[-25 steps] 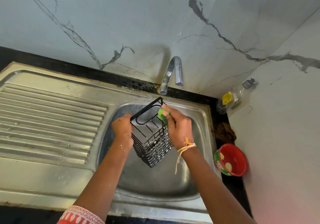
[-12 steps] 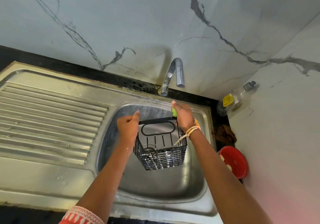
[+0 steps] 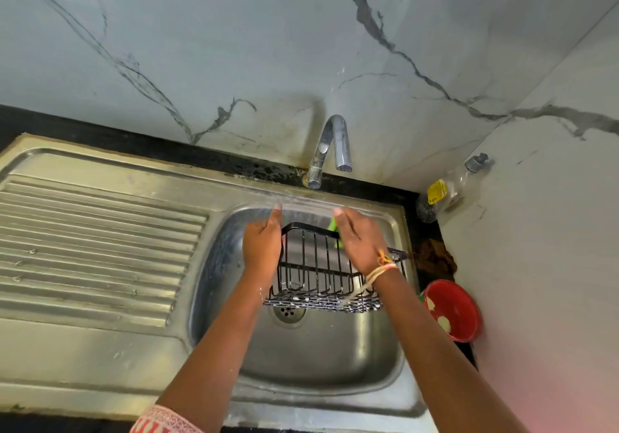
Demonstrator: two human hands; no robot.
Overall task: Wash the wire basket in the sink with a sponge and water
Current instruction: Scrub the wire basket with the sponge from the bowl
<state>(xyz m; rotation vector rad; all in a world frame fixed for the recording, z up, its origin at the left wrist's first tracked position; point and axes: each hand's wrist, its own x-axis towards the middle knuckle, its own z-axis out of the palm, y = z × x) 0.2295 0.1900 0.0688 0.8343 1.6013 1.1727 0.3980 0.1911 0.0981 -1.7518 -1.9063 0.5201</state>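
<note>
At the far left, the ribbed draining board (image 3: 97,241) of a stainless-steel sink unit slopes toward the basin (image 3: 321,359), whose round drain (image 3: 288,312) shows just below the basket. A patterned red and white sleeve cuff (image 3: 164,421) sits at the bottom edge, on the left arm. The left hand (image 3: 263,248) is clamped on the left end of the black wire basket (image 3: 318,275), fingers wrapped over its top rim. The basket is held upright above the basin, over the drain, with its open top facing up and white soap suds speckling its mesh bottom. Behind it, a chrome gooseneck faucet (image 3: 330,148) rises from the dark counter (image 3: 187,154) strip against the marble-veined wall; no stream of water shows from its spout. The right hand (image 3: 360,241) presses a green sponge (image 3: 335,226) against the basket's back rim, fingers closed over the sponge so that only a sliver of green shows. A thread bracelet (image 3: 382,265) with loose ends circles the right wrist. Further right, in the corner, a clear plastic bottle (image 3: 449,188) with a yellow label leans against the wall, a brown rag (image 3: 433,258) lies on the counter below it, and a red bowl (image 3: 452,310) stands beside the basin's right edge.
</note>
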